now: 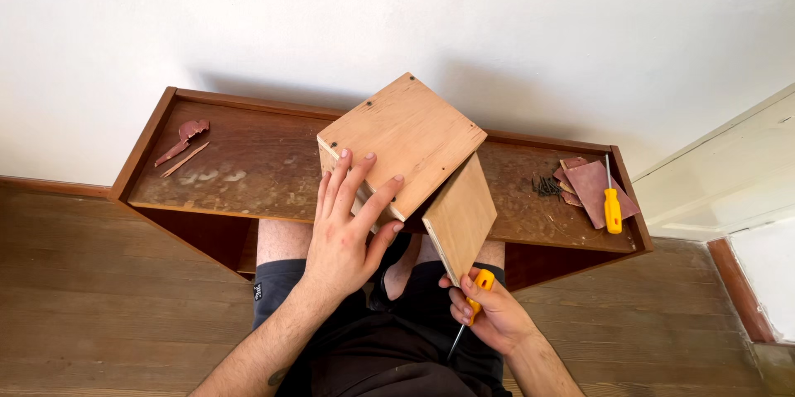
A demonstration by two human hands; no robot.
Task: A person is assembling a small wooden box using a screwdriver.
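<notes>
- Head view: left hand (344,235) lies spread flat on the wooden box (410,157).
- Right hand (489,310) grips a yellow-handled screwdriver (470,307) beneath the box's lower panel.

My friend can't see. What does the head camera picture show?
A person's left hand presses flat on a small wooden box propped on a long wooden shelf, while the right hand grips a yellow-handled screwdriver. A second yellow screwdriver, sandpaper sheets and dark screws lie at the shelf's right end.

Bare forearms, dark shorts (281,289) with small white tag.
</notes>
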